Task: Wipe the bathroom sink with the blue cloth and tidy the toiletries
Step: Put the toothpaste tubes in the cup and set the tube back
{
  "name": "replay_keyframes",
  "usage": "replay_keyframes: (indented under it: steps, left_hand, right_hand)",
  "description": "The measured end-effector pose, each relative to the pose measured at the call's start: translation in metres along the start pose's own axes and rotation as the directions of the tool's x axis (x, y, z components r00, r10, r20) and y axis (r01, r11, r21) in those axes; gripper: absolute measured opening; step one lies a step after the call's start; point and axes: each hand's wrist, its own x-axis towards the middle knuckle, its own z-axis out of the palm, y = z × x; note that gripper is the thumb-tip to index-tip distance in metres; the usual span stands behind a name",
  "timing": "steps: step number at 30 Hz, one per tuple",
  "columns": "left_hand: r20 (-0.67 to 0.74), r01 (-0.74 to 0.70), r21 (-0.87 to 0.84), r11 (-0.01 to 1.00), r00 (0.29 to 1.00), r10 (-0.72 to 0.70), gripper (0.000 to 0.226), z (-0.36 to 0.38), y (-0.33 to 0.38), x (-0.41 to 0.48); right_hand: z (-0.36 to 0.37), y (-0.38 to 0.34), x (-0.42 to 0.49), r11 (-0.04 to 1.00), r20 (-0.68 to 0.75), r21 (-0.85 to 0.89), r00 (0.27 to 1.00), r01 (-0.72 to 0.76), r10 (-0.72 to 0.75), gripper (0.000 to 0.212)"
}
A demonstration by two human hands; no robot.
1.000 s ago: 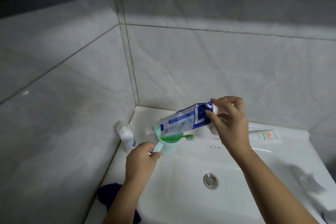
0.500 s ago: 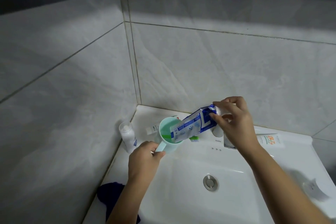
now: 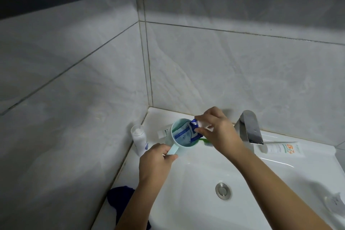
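Toothpaste tube sat in the cup; right hand pinched its cap, left hand gripped the handle; pushing harder could tip the cup.

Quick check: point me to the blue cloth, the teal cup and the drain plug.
blue cloth (image 3: 119,197): head view, on its bunched middle.
teal cup (image 3: 172,131): head view, on its left rim.
drain plug (image 3: 222,191): head view, on its metal cap.

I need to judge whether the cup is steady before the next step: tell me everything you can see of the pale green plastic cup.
The pale green plastic cup is round, open-topped, with a flat handle. It sits tipped toward the camera at the white sink's back-left corner. The left hand grips the handle; the right hand pushes a blue-and-white toothpaste tube inside. A green toothbrush lies at its rim.
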Motion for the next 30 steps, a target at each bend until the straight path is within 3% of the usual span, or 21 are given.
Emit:
replay_keyframes:
  steps: [4,8,10,13,15,19,23,27,30]
  left_hand:
    - [0.014,0.008,0.020,1.000,1.000,-0.008,0.011,0.000,-0.012,-0.001]
    - [-0.039,-0.004,0.060,0.998,0.999,0.006,0.013,-0.001,-0.021,-0.006]
    - [-0.078,0.019,0.048,0.999,0.997,-0.015,0.013,-0.002,-0.025,-0.007]
    - [-0.119,0.025,0.054,0.998,0.993,-0.018,0.012,-0.004,-0.028,-0.006]
    - [-0.132,0.043,0.060,0.997,0.991,-0.035,0.013,-0.006,-0.028,-0.005]
    - [-0.147,0.075,0.072,0.995,0.987,-0.064,0.020,-0.006,-0.029,-0.004]
    - [-0.118,0.146,0.107,0.983,0.984,-0.134,0.021,-0.004,-0.032,-0.008]
    - [-0.137,0.187,0.083,0.979,0.975,-0.175,0.021,-0.007,-0.033,-0.012]
    - [-0.148,0.217,0.072,0.974,0.968,-0.205,0.016,-0.010,-0.036,-0.012]
  right_hand:
    - [0.003,0.006,0.012,0.999,0.040,-0.051,0.999,-0.012,0.014,0.022]
    - [0.018,0.014,0.022,0.996,0.109,-0.004,0.990,-0.092,0.091,0.034]
    - [0.025,0.022,0.026,0.969,0.085,0.150,0.979,-0.197,0.186,0.032]
    - [0.040,0.038,0.033,0.774,0.056,0.535,0.928,-0.339,0.369,0.015]
    - [0.058,0.059,0.037,0.695,0.041,0.616,0.896,-0.371,0.442,0.013]
    - [0.106,0.106,0.047,0.750,0.057,0.506,0.884,-0.426,0.464,0.020]
    - [0.139,0.145,0.064,0.882,0.105,0.206,0.906,-0.424,0.411,0.032]
    - [0.155,0.171,0.079,0.978,0.214,-0.063,0.955,-0.197,0.206,0.044]
    - [0.160,0.171,0.082,0.981,0.307,-0.193,0.948,-0.029,0.089,0.051]
